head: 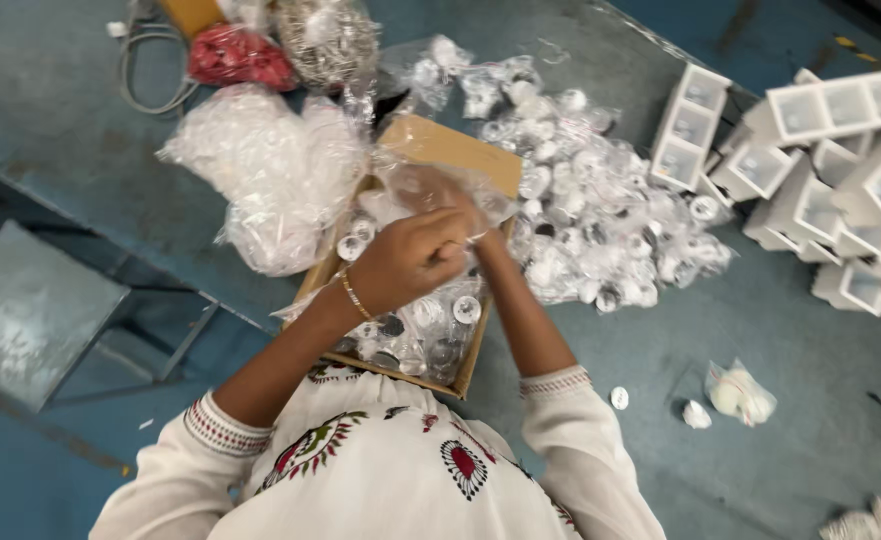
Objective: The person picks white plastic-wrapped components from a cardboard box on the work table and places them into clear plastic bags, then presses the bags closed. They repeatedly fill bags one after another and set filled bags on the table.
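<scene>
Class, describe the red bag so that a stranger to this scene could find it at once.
Start at the blue worktable and follow its far edge, beyond the cardboard box under the person's hands. The red bag lies there beside a grey cable. It is the only red bundle; its neighbours are clear plastic.

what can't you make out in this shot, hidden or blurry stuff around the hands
- Right hand, head view: mostly hidden behind the left hand and a clear plastic bag; its grip cannot be told.
- What the fingers pinch: too small, wrapped in the bag's glare.
- Cardboard box: its bottom is covered by small round packed parts and the arms.
- White compartment trays: cut off by the right edge.
- Red bag: contents blurred.
</scene>
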`<act>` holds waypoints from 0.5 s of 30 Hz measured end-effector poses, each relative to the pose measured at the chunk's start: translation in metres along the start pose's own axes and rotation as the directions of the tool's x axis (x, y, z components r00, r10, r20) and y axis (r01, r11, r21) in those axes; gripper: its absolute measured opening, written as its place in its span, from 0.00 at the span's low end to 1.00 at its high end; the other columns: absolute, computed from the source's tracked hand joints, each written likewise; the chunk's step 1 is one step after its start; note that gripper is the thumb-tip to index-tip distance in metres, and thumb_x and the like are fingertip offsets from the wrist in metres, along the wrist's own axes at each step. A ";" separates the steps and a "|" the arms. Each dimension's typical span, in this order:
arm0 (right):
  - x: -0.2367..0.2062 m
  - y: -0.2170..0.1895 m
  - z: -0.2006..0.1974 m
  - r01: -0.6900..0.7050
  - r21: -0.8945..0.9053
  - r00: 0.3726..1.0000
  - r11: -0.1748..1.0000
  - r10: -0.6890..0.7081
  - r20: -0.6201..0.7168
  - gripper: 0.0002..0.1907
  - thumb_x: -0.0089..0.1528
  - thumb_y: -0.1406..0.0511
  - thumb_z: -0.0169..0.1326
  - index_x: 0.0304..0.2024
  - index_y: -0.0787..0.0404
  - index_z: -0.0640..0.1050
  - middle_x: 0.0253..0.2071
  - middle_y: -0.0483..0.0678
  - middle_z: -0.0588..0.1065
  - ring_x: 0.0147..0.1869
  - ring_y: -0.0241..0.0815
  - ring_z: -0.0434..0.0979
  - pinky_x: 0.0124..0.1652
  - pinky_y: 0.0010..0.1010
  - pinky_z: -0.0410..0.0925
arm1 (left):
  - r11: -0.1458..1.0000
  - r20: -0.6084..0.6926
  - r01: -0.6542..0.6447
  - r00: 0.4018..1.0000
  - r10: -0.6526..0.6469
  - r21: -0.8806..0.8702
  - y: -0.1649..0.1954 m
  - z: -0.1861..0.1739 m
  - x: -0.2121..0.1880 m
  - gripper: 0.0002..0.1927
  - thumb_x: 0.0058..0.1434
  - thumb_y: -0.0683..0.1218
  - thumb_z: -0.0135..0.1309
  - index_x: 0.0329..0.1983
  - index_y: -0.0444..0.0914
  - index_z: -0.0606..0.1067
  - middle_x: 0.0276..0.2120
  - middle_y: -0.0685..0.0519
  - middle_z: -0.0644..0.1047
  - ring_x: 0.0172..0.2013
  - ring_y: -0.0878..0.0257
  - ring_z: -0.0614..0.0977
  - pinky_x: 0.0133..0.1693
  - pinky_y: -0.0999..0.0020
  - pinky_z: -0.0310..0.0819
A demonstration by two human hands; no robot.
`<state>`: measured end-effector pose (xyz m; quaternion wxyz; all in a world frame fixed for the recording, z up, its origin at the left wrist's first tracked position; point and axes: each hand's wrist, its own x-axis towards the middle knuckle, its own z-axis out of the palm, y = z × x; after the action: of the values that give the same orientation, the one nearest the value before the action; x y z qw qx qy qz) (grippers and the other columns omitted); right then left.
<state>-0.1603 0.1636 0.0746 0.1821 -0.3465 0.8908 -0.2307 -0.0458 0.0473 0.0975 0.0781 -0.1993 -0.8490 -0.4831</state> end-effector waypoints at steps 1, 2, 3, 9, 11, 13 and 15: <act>0.008 -0.004 0.009 -0.003 -0.036 1.000 0.999 0.003 -0.006 0.12 0.68 0.68 0.53 0.53 0.65 0.79 0.49 0.53 0.81 0.41 0.36 0.78 0.34 0.26 0.68 | 0.993 -0.072 -0.076 0.995 0.070 -0.086 -0.008 0.001 -0.003 0.08 0.67 0.43 0.52 0.44 0.32 0.73 0.36 0.47 0.75 0.37 0.64 0.76 0.42 0.63 0.73; 0.014 -0.008 0.016 0.000 -0.054 1.000 0.999 -0.001 -0.019 0.12 0.68 0.68 0.53 0.52 0.65 0.79 0.49 0.53 0.81 0.42 0.36 0.78 0.35 0.27 0.69 | 0.973 -0.144 -0.155 0.981 0.131 -0.171 -0.017 0.000 -0.007 0.08 0.69 0.42 0.50 0.47 0.32 0.73 0.40 0.47 0.76 0.40 0.64 0.78 0.45 0.62 0.75; 0.016 -0.011 0.023 0.004 -0.052 0.999 0.999 -0.005 -0.034 0.11 0.68 0.69 0.53 0.52 0.65 0.79 0.49 0.52 0.81 0.42 0.37 0.79 0.36 0.27 0.70 | 0.975 -0.188 0.053 0.978 -0.094 -0.214 -0.027 -0.002 -0.009 0.04 0.68 0.42 0.50 0.42 0.35 0.73 0.35 0.52 0.75 0.35 0.67 0.76 0.40 0.65 0.74; -0.035 0.000 0.042 0.143 0.343 0.880 0.928 0.040 -0.473 0.09 0.68 0.71 0.53 0.50 0.63 0.80 0.49 0.52 0.81 0.47 0.39 0.81 0.43 0.30 0.75 | 0.971 -0.601 0.132 0.766 -0.228 -0.200 -0.052 -0.064 -0.004 0.10 0.72 0.34 0.54 0.41 0.38 0.65 0.36 0.56 0.66 0.37 0.70 0.68 0.40 0.73 0.66; -0.069 0.028 0.050 0.181 0.525 0.736 0.832 0.239 -0.633 0.09 0.68 0.71 0.53 0.49 0.62 0.81 0.49 0.51 0.81 0.49 0.40 0.82 0.45 0.31 0.76 | 0.981 -0.646 0.187 0.744 -0.171 -0.045 -0.035 -0.077 -0.003 0.13 0.67 0.33 0.54 0.49 0.36 0.65 0.43 0.52 0.66 0.44 0.65 0.70 0.43 0.70 0.68; -0.095 0.067 0.062 0.095 0.633 0.554 0.768 0.488 -0.675 0.08 0.68 0.70 0.55 0.49 0.62 0.80 0.48 0.52 0.79 0.50 0.42 0.82 0.46 0.34 0.77 | 0.970 -0.668 0.188 0.743 -0.040 0.151 -0.012 -0.076 -0.004 0.19 0.63 0.32 0.54 0.53 0.34 0.64 0.48 0.47 0.66 0.50 0.60 0.71 0.50 0.65 0.68; -0.119 0.110 0.080 -0.240 0.463 0.450 0.853 0.521 -0.726 0.18 0.61 0.71 0.57 0.55 0.59 0.77 0.52 0.52 0.77 0.56 0.48 0.78 0.56 0.41 0.72 | 0.879 -0.604 0.125 0.770 0.207 0.460 0.008 -0.062 -0.001 0.22 0.56 0.31 0.54 0.53 0.28 0.61 0.45 0.42 0.67 0.49 0.50 0.69 0.54 0.48 0.58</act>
<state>-0.0978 0.2965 -0.0307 -0.1648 0.0476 0.8775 -0.4479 -0.0454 -0.0018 0.1359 0.4182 -0.0175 -0.8583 -0.2969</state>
